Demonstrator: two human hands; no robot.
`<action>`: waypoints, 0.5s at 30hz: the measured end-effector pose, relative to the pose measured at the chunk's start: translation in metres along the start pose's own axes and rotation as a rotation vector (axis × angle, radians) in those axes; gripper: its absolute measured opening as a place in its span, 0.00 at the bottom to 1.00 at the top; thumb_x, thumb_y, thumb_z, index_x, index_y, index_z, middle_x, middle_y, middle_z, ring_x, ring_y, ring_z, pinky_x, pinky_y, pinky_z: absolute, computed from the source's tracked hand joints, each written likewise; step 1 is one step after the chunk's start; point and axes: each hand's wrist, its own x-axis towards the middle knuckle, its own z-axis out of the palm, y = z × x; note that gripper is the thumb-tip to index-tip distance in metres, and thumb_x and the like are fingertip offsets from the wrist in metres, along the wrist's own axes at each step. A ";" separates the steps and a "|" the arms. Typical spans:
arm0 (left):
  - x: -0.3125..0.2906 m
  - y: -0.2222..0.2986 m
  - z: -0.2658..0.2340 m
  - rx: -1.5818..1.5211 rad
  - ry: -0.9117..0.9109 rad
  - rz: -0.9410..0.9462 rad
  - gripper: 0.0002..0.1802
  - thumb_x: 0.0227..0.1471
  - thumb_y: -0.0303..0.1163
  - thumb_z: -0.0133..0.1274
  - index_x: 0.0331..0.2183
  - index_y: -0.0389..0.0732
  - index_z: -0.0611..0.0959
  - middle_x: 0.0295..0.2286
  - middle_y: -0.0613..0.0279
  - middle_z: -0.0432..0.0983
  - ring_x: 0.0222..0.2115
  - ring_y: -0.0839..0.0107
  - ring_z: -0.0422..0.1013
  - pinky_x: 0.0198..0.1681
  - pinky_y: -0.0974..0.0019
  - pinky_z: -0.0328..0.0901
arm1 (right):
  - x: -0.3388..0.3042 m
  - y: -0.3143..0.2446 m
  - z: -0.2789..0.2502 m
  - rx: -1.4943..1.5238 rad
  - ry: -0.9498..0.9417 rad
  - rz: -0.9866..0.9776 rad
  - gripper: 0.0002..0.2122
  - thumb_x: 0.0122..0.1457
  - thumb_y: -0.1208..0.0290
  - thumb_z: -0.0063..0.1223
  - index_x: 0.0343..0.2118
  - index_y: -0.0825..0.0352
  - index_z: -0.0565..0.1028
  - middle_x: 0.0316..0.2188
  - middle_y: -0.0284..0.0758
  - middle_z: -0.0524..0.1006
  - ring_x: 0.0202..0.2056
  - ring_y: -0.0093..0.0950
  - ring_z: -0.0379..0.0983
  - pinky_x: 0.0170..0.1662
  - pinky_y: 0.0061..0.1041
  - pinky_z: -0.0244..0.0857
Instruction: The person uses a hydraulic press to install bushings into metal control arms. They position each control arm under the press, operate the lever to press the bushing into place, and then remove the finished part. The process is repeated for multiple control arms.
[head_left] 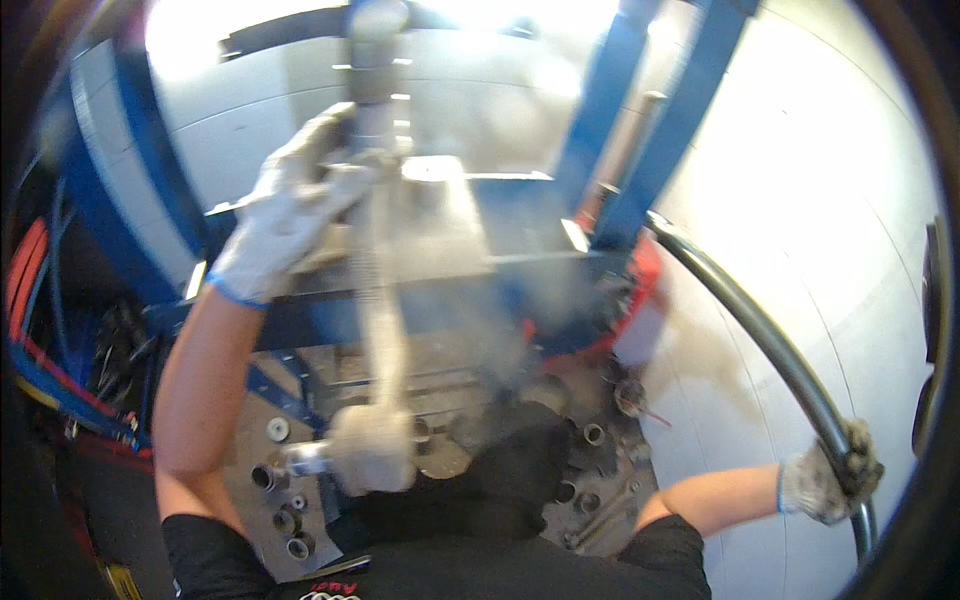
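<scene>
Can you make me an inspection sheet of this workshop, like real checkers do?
Surface: grey plate on a blue frame.
Job's things: long metal part, blurred; dark bar, slanting.
Clutter: metal rings scattered low in view.
Left hand: gloved, at the long metal part; grip too blurred to tell.
Right hand: gloved, closed around the dark bar.
Cables: red hoses, far left.
Surroundings: pale wall, right.

The blue crossbeam (440, 308) of a press-like frame carries a pale, blurred metal plate (450, 245). Below, the brownish floor (250, 437) holds a light ring (278, 430) and short cylindrical sleeves (287, 519) toward the left; further dark-bored sleeves (594, 434) lie scattered toward the right.
</scene>
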 end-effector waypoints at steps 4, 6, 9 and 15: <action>-0.001 0.006 0.003 -0.084 -0.018 -0.076 0.52 0.50 0.60 0.61 0.65 0.35 0.66 0.57 0.39 0.71 0.57 0.49 0.71 0.60 0.48 0.68 | -0.021 -0.011 -0.017 0.330 -0.034 0.116 0.12 0.55 0.76 0.43 0.17 0.54 0.59 0.09 0.25 0.58 0.16 0.23 0.60 0.32 0.30 0.59; 0.002 0.008 0.011 -0.129 -0.024 -0.108 0.52 0.50 0.60 0.61 0.65 0.36 0.65 0.58 0.39 0.69 0.59 0.49 0.68 0.62 0.47 0.65 | -0.022 -0.010 -0.023 0.243 0.032 0.079 0.12 0.54 0.75 0.44 0.17 0.55 0.58 0.09 0.25 0.58 0.16 0.23 0.59 0.33 0.30 0.58; -0.001 0.011 0.018 -0.200 -0.020 -0.157 0.54 0.51 0.61 0.60 0.67 0.36 0.63 0.60 0.39 0.67 0.62 0.49 0.64 0.64 0.46 0.61 | -0.021 -0.009 -0.027 0.221 -0.027 0.007 0.12 0.53 0.76 0.45 0.17 0.56 0.58 0.10 0.26 0.58 0.17 0.23 0.58 0.35 0.28 0.56; -0.016 0.026 0.008 -0.193 -0.026 -0.215 0.58 0.50 0.63 0.59 0.68 0.35 0.56 0.62 0.38 0.61 0.64 0.48 0.61 0.66 0.48 0.60 | -0.014 -0.006 -0.037 0.285 0.113 0.078 0.12 0.56 0.78 0.49 0.19 0.58 0.63 0.13 0.28 0.63 0.19 0.25 0.62 0.37 0.31 0.59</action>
